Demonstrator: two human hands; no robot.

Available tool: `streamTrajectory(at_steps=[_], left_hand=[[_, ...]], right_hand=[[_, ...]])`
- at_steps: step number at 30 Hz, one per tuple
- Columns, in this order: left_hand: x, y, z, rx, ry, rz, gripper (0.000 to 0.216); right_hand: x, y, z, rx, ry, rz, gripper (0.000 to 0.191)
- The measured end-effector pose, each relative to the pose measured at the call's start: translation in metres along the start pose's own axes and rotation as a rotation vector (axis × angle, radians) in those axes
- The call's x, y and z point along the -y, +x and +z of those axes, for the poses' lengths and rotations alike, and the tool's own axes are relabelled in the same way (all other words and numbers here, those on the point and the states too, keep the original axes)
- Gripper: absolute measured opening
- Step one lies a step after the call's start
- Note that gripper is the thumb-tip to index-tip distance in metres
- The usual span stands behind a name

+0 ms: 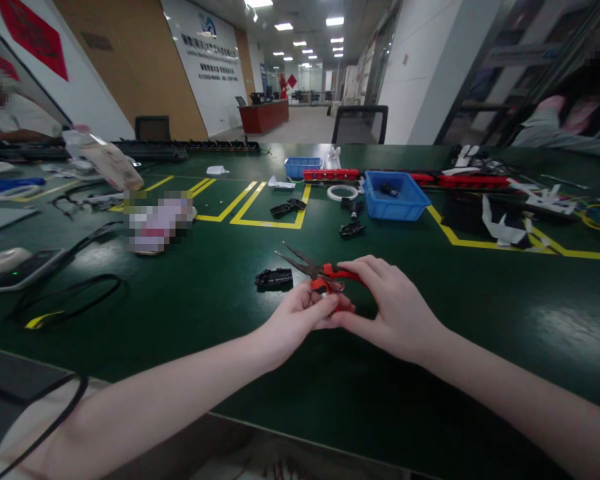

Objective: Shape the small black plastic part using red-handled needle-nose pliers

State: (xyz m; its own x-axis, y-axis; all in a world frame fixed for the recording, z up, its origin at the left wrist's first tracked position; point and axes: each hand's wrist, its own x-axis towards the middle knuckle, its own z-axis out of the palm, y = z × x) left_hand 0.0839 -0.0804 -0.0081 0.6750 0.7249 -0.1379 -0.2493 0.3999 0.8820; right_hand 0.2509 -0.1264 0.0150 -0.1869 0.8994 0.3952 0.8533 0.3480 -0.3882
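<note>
Both hands meet over the middle of the green table (pixel 180 313), each gripping a pair of red-handled pliers (pixel 325 277). The left hand (pixel 300 320) closes its thumb and fingertips on the near side of the red handles, while the right hand (pixel 390 307) curls its fingers over the handles from the far side, so that the two hands touch. The pliers' thin dark tips stand parted and point up and to the left. Just beside the tips, on the table, lies a small black plastic part (pixel 274 278). Farther back, a blue bin (pixel 396 197) sits near yellow tape lines (pixel 260 213), with more black parts (pixel 289 208) scattered close to it. A dark cable (pixel 75 293) loops at the left.
</note>
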Motion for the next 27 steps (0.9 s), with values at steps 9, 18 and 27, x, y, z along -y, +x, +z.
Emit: streamTrajectory(at_steps=[9, 18, 27], left_hand=[[-0.005, 0.007, -0.004, -0.018, 0.174, 0.079, 0.038], [-0.015, 0.001, -0.020, 0.066, 0.677, 0.132, 0.022], [-0.029, -0.012, -0.045, 0.231, 1.500, 0.363, 0.015]], right_hand=[[-0.011, 0.000, 0.008, -0.083, -0.162, -0.134, 0.066], [-0.020, -0.004, 0.008, -0.042, -0.131, -0.184, 0.057], [-0.045, 0.006, 0.011, 0.011, -0.091, -0.066, 0.057]])
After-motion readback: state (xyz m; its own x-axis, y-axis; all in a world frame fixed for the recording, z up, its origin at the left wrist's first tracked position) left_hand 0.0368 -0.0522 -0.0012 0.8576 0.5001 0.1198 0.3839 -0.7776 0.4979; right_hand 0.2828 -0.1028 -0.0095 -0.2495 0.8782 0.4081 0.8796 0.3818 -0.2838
